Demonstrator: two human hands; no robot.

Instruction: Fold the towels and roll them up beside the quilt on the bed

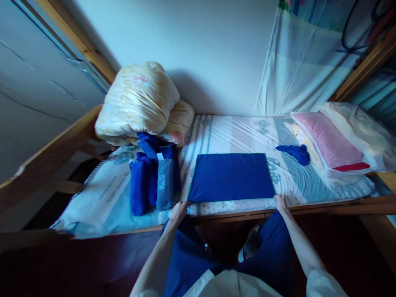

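Note:
A blue towel (232,176) with a thin green edge lies spread flat on the bed, its long side toward me. My left hand (179,211) is closed on its near left corner. At the near right corner, my right hand (280,202) pinches the cloth. Left of the towel are several rolled or folded blue cloths (140,185), and a grey-blue rolled towel (165,185) with a pale label lies beside them. A crumpled blue cloth (295,154) rests farther right, apart from both hands.
The bed (229,132) has a patterned sheet and a wooden front rail (337,206). A bulky quilt (139,101) is piled at the back left. A pink pillow (329,138) lies at the right, below a hanging curtain (293,62). My knees are against the bed's front side.

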